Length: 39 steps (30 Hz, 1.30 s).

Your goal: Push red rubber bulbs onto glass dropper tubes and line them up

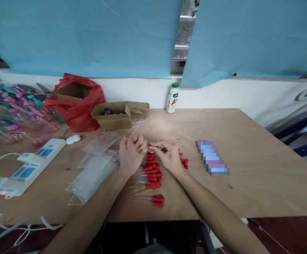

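Note:
Above the middle of the wooden table, my left hand (132,153) is closed around a thin clear dropper tube. From the right, my right hand (169,156) pinches a small red rubber bulb (152,145) that meets the tube's end; how far it sits on the tube cannot be made out. Below both hands lies a column of droppers (153,176), clear tubes pointing left and red bulbs right. Several loose red bulbs (185,163) rest just beyond my right hand. Clear plastic bags (92,176) are spread left of my left hand, with a few bare tubes near them.
Cardboard boxes (113,121) and a red plastic bag (82,114) stand at the back left. A white power strip (34,165) with cables, an earbud case (73,139) and pink-and-teal plastic items (18,102) are farther left. A bottle (172,98) stands behind; a phone (212,158) lies right.

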Tool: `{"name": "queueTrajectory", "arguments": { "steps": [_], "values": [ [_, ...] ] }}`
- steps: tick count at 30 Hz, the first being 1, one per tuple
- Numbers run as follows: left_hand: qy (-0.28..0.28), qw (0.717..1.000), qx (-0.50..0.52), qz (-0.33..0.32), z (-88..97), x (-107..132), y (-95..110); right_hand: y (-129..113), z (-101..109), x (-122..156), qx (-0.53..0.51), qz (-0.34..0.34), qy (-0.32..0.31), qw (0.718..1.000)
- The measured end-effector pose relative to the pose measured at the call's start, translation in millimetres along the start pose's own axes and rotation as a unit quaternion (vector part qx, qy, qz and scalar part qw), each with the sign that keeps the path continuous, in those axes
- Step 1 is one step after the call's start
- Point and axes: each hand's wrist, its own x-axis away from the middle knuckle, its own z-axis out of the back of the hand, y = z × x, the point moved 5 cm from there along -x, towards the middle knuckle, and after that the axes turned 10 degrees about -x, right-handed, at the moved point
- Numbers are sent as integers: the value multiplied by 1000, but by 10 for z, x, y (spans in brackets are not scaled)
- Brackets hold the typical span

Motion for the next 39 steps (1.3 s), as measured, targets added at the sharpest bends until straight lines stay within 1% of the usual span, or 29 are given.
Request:
{"name": "queueTrajectory", "arguments": {
  "steps": [4, 9, 12, 14, 17, 20, 24, 27, 29, 32, 34, 39],
  "values": [
    [-17, 1000, -13, -1, -18, 6, -5, -24, 1, -8, 16, 6, -3, 1000],
    [-23, 1000, -11, 6, -34, 7, -9, -50, 3, -4, 34, 20, -8, 999],
    [-17, 1000, -7, 17, -39, 7, -17, -81, 28, -18, 63, 36, 7, 997],
    [-10, 1000, -4, 29, -41, 6, -37, -95, 53, -36, 69, 40, 21, 997],
    [2, 999, 14, 45, -35, -4, -73, -111, 72, -62, 74, 44, 26, 996],
    [12, 998, 38, 51, -7, -24, -80, -137, 57, -75, 96, 63, 6, 993],
    [12, 998, 51, 48, 35, -52, -16, -156, 23, -75, 105, 75, -26, 991],
    [16, 998, 36, 41, 44, -58, 48, -116, 8, -65, 102, 48, -29, 993],
    [19, 999, 26, 26, 29, -53, 88, -59, -3, -56, 84, 12, -25, 996],
    [18, 1000, 13, 11, -7, -39, 120, 36, -27, -49, 6, -50, -14, 999],
    [11, 1000, 8, 3, -28, -31, 129, 81, -53, -51, -55, -78, -7, 995],
    [-8, 1000, -2, -26, -50, -20, 147, 146, -116, -57, -146, -102, 10, 984]
  ]
}}
